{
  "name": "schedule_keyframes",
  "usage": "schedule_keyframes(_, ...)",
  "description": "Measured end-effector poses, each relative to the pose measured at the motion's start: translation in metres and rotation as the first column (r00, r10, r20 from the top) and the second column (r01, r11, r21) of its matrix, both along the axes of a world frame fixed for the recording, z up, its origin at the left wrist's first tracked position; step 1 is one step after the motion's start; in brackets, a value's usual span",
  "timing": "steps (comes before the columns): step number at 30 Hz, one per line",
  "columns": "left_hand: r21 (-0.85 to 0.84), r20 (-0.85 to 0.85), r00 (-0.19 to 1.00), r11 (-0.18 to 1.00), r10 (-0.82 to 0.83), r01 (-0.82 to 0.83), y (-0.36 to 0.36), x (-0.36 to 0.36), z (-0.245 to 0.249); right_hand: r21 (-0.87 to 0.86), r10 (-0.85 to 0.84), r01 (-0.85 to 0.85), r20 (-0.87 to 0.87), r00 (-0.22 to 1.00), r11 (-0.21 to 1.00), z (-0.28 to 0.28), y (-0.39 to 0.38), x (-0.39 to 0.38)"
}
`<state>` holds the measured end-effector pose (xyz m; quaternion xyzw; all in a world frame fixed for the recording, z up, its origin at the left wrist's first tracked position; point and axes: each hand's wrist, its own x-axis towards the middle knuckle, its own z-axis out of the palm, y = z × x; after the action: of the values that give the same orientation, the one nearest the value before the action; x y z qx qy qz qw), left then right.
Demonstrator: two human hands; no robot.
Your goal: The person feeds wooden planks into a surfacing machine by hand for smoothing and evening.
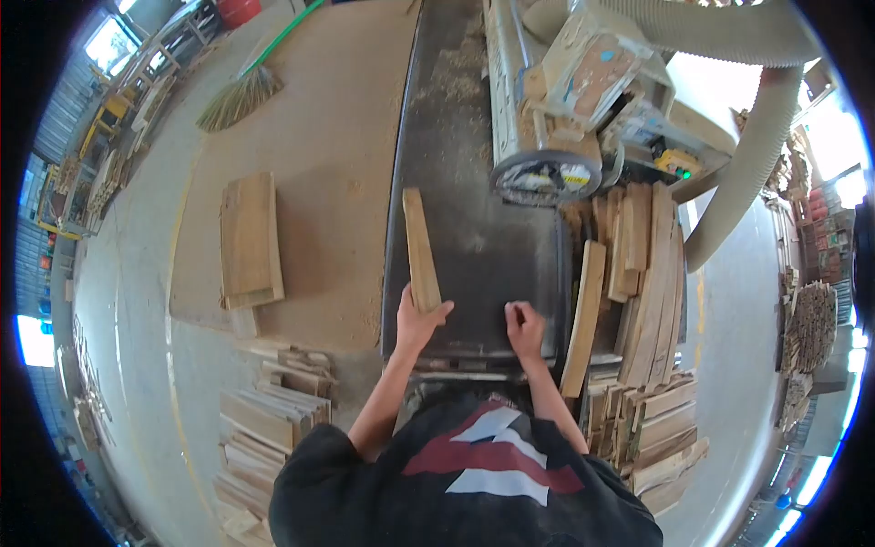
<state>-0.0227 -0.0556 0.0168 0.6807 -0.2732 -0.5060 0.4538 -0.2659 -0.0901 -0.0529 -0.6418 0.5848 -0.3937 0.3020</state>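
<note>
My left hand (421, 321) is closed around the near end of a narrow wooden board (419, 242), which points away from me over the dark machine table (465, 242). To the right, my right hand (524, 330) hovers at or just above the same table near its front edge. Its fingers are curled in and no object shows in them. Ahead of the right hand is a machine head with a round guard (547, 177). A long wooden plank (583, 319) leans at the table's right side, close to my right hand.
More planks (638, 246) are stacked to the right, with further piles (661, 428) below. On the left, boards (251, 237) lie on a brown panel (328, 182) near a broom (241, 96). Another wood pile (273, 401) stands by my left elbow. A thick hose (752, 173) hangs at right.
</note>
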Motion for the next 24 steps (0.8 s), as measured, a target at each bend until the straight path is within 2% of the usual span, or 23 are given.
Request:
schedule_keyframes(2, -0.181, -0.099, 0.995, 0.983, 0.027, -0.044, -0.001, 0.001, -0.049, 0.106, 0.096, -0.102, 0.057, 0.994, 0.989, 0.015, -0.001, 0.009)
schedule_keyframes(4, -0.184, -0.113, 0.993, 0.981, 0.034, -0.055, -0.002, 0.001, -0.051, 0.332, 0.233, -0.325, 0.289, 0.929, 0.886, 0.022, 0.003, 0.02)
schedule_keyframes(5, -0.156, -0.127, 0.991, 0.985, 0.049, -0.069, -0.003, 0.002, -0.052, 0.317, 0.235, -0.322, 0.285, 0.929, 0.892, 0.024, 0.002, 0.029)
schedule_keyframes(7, -0.158, -0.176, 0.984, 0.987, 0.006, -0.034, -0.009, 0.003, -0.038, 0.596, 0.167, -0.512, 0.537, 0.827, 0.619, 0.029, -0.004, 0.045)
schedule_keyframes(9, -0.163, -0.217, 0.976, 0.986, -0.002, -0.034, -0.015, 0.007, -0.036, 0.631, 0.164, -0.51, 0.523, 0.836, 0.585, 0.039, -0.017, 0.058)
schedule_keyframes(11, -0.161, -0.135, 0.987, 0.985, -0.084, 0.062, -0.022, 0.02, -0.042, 0.653, 0.185, -0.543, 0.536, 0.824, 0.528, 0.048, -0.03, 0.086)
schedule_keyframes(12, -0.151, -0.137, 0.99, 0.988, -0.037, 0.016, -0.023, 0.024, -0.028, 0.683, 0.128, -0.544, 0.56, 0.818, 0.488, 0.05, -0.033, 0.09)
schedule_keyframes(13, -0.152, -0.124, 0.992, 0.988, -0.009, -0.01, -0.027, 0.033, -0.04, 0.714, 0.06, -0.538, 0.576, 0.815, 0.448, 0.049, -0.038, 0.094)
schedule_keyframes(14, -0.332, 0.099, 0.993, 0.943, 0.068, -0.032, -0.029, 0.04, -0.059, 0.71, 0.074, -0.552, 0.583, 0.809, 0.437, 0.046, -0.044, 0.101)
schedule_keyframes(15, -0.499, 0.298, 0.939, 0.866, 0.171, 0.001, -0.029, 0.045, -0.073, 0.699, 0.107, -0.568, 0.587, 0.803, 0.434, 0.045, -0.049, 0.106)
schedule_keyframes(16, -0.499, 0.199, 0.954, 0.861, 0.226, -0.1, -0.027, 0.048, -0.074, 0.688, 0.134, -0.579, 0.587, 0.799, 0.438, 0.041, -0.055, 0.11)
schedule_keyframes(17, -0.503, 0.199, 0.955, 0.859, 0.221, -0.094, -0.024, 0.049, -0.074, 0.685, 0.132, -0.577, 0.587, 0.799, 0.445, 0.033, -0.064, 0.116)
schedule_keyframes(19, -0.494, -0.127, 0.936, 0.798, 0.328, -0.346, -0.018, 0.049, -0.08, 0.588, 0.095, -0.554, 0.631, 0.77, 0.589, 0.013, -0.088, 0.129)
schedule_keyframes(20, -0.552, -0.116, 0.956, 0.783, 0.268, -0.286, -0.017, 0.049, -0.084, 0.582, 0.094, -0.549, 0.63, 0.771, 0.6, 0.009, -0.1, 0.135)
schedule_keyframes(21, -0.557, -0.117, 0.959, 0.782, 0.259, -0.279, -0.021, 0.052, -0.082, 0.547, 0.334, -0.419, 0.253, 0.908, 0.725, 0.01, -0.111, 0.146)
schedule_keyframes(22, -0.567, 0.198, 0.948, 0.818, 0.248, -0.095, -0.022, 0.052, -0.076, 0.441, 0.446, -0.327, -0.197, 0.873, 0.835, 0.017, -0.12, 0.159)
schedule_keyframes(23, -0.516, 0.496, 0.841, 0.852, 0.216, 0.085, -0.023, 0.052, -0.074, 0.445, 0.44, -0.322, -0.19, 0.877, 0.835, 0.026, -0.123, 0.164)
schedule_keyframes(24, -0.516, 0.392, 0.877, 0.856, 0.277, -0.04, -0.02, 0.041, -0.084, 0.598, 0.569, -0.288, -0.356, 0.741, 0.748, 0.062, -0.121, 0.169)
